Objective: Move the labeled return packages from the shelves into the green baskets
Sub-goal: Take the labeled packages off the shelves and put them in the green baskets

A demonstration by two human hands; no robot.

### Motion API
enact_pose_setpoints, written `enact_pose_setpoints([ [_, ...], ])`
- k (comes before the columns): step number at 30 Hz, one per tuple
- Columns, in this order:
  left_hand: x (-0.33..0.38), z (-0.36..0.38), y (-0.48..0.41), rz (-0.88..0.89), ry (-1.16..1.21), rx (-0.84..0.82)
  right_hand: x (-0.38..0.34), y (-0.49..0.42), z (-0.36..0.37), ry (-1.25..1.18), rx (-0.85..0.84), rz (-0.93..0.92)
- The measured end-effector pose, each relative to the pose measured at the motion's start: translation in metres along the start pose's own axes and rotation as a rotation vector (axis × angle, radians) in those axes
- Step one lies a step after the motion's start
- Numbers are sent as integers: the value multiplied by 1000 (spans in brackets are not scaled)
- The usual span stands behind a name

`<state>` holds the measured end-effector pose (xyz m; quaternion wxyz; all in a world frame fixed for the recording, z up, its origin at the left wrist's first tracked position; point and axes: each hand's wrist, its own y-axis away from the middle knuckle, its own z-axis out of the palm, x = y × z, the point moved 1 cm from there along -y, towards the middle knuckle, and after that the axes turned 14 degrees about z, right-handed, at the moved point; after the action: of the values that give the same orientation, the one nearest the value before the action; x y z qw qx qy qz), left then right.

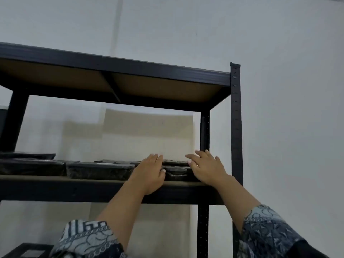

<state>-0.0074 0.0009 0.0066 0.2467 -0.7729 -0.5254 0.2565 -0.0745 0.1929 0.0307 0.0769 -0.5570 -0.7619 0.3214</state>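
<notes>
Both my hands reach up to a high shelf board (74, 180) of a black metal rack. A black plastic-wrapped package (176, 173) lies at the shelf's right end, between my hands. My left hand (149, 174) is on its left side, fingers over the top and thumb at the front edge. My right hand (206, 167) lies at its right side with fingers spread and fairly straight, reaching over the top. More black packages (100, 170) lie in a row to the left. No label or green basket is visible.
The rack's right front post (236, 127) stands just right of my right hand, a rear post (204, 131) behind it. The top shelf (115, 66) hangs overhead. A dark box (28, 251) sits on a lower level at the bottom left. A pale wall is behind.
</notes>
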Motion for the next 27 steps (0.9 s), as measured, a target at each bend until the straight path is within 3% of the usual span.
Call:
enact_pose_setpoints([
  [4, -11, 10, 1, -31, -23, -8, 10, -1, 17, -73, -43, 75],
  [20, -7, 16, 2, -16, -156, 24, 29, 27, 45, -170, 400, -13],
  [27, -7, 14, -1, -58, -132, -42, 30, 26, 44, -156, 382, -22],
])
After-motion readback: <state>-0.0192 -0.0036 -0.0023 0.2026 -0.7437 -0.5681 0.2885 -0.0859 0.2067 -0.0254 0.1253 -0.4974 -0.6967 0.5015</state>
